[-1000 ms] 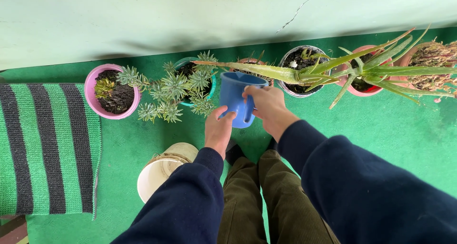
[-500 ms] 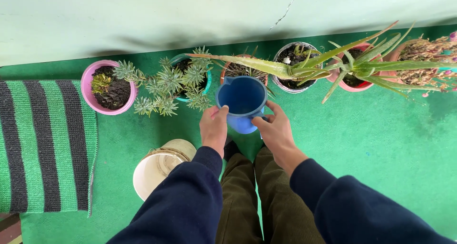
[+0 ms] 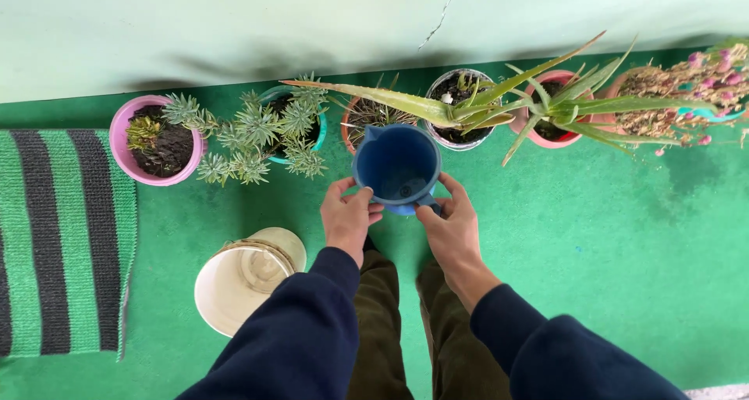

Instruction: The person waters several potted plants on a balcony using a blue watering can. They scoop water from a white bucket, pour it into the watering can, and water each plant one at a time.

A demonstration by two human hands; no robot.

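We've got the blue jug (image 3: 396,168) held in both hands, upright, mouth open toward the camera. Our left hand (image 3: 348,215) wraps its left side, our right hand (image 3: 452,223) grips the right side near the handle. The jug sits just in front of the pot row: pink pot (image 3: 121,146), teal pot (image 3: 316,131), aloe (image 3: 437,111). A white bucket (image 3: 243,279) lies on the green carpet (image 3: 624,236) to our left, with a striped mat (image 3: 55,236) beyond it.

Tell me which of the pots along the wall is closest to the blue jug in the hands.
The orange pot with thin spiky leaves, right behind the jug. The teal pot and dark pot flank it, farther off.
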